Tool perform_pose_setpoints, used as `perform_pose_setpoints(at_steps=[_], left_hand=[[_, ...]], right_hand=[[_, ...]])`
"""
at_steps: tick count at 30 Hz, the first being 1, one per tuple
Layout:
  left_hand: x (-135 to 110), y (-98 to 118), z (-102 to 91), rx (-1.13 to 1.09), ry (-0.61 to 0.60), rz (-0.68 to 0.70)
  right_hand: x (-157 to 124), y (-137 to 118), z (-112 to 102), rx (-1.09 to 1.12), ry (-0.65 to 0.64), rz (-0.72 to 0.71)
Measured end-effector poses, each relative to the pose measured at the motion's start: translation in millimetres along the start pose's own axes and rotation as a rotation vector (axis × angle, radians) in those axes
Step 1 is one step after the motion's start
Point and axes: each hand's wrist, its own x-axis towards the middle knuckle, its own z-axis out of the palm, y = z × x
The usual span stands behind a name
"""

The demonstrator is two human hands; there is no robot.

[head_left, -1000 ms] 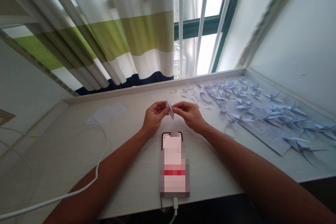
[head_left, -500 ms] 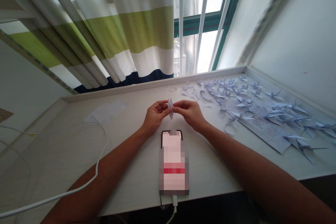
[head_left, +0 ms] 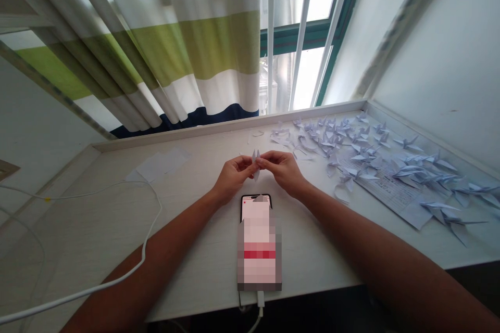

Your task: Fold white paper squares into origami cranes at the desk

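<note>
Both hands meet above the middle of the pale wooden desk. My left hand and my right hand each pinch a side of a small white folded paper piece held between their fingertips. The paper stands upright with a point showing above the fingers. Just below the hands a phone lies flat on the desk with its screen lit.
Several folded white paper cranes lie spread over the right half of the desk, some on a printed sheet. Flat paper squares lie at the left. A white cable loops across the left; another plugs into the phone. Striped curtain and barred window behind.
The paper piece has sunk slightly between my fingertips and both hands have closed a little tighter round it. The view shifted slightly.
</note>
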Motion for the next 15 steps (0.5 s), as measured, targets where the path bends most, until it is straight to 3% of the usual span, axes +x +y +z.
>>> perform_pose_setpoints(at_steps=[3, 15], left_hand=[[0.2, -3.1, -0.7, 0.132, -0.042, 0.046], [-5.6, 2.3, -0.6, 0.446, 0.002, 0.17]], right_hand=[[0.7, 0.5, -2.1, -0.042, 0.029, -0.002], [5.2, 6.4, -7.9, -0.225, 0.045, -0.104]])
